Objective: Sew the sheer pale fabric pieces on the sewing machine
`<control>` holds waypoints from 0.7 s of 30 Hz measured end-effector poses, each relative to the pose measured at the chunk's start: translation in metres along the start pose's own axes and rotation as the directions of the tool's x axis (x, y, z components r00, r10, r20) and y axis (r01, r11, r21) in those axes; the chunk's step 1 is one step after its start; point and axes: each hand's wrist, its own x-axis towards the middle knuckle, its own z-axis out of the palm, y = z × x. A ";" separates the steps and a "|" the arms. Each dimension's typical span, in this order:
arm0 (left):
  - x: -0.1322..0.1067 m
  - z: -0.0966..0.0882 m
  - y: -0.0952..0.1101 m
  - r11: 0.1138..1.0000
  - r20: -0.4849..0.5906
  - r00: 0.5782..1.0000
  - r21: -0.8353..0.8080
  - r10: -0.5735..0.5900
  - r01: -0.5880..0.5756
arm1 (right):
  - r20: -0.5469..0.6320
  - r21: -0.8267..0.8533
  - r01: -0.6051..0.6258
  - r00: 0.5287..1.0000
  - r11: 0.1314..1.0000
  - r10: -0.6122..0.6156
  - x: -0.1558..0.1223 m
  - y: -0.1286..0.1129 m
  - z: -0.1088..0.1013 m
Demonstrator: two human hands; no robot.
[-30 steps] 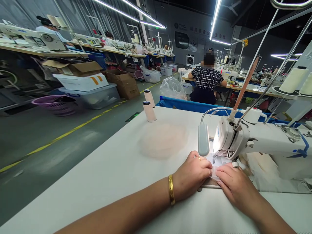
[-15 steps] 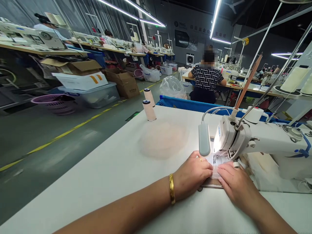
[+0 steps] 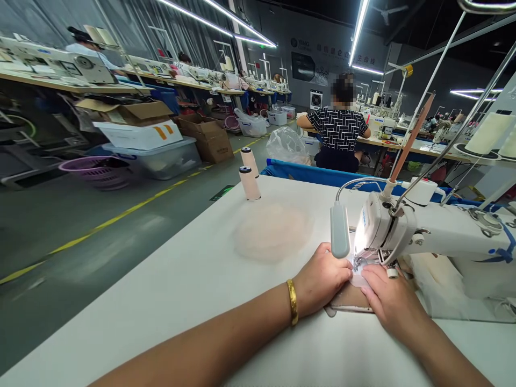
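A small piece of thin white fabric lies under the needle area of a white sewing machine, lit by the machine's lamp. My left hand, with a gold bangle at the wrist, has its fingers curled together on the fabric's left edge, close to the presser foot. From the right, my right hand pinches the fabric's other side, thumb and fingers close together. Some fingertips are hidden. Below the fabric shows a brownish machine plate. A grey lamp head hangs just above my left fingers.
On the white table lies a sheer pale pink fabric heap, with two thread cones behind it. A blue cloth trough runs along the far edge. A person sits ahead; boxes stand left on the floor.
My left hand has slid slightly forward, toward the presser foot. The white fabric has moved forward with it, baring more of the brownish plate. My right hand has barely moved.
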 end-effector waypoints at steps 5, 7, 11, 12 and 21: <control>0.001 -0.001 0.000 0.999 0.014 0.999 0.009 -0.037 0.037 | -0.027 -0.031 -0.013 1.000 0.999 0.012 -0.001 0.002 0.001; 0.002 -0.003 0.000 0.998 0.043 0.997 0.014 -0.067 0.067 | -0.031 -0.043 -0.014 0.999 0.999 0.013 -0.002 0.003 0.002; 0.009 -0.012 0.002 0.973 0.166 0.959 0.073 -0.230 0.220 | -0.057 -0.017 -0.009 0.998 1.000 0.008 -0.004 0.004 0.001; 0.011 -0.015 0.003 0.962 0.194 0.943 0.105 -0.270 0.253 | -0.071 0.001 -0.002 0.997 1.000 0.002 -0.004 0.003 0.000; 0.013 -0.051 0.039 0.971 0.392 0.888 0.099 -0.241 0.220 | -0.147 0.165 0.226 0.968 0.960 -0.202 -0.005 -0.015 -0.012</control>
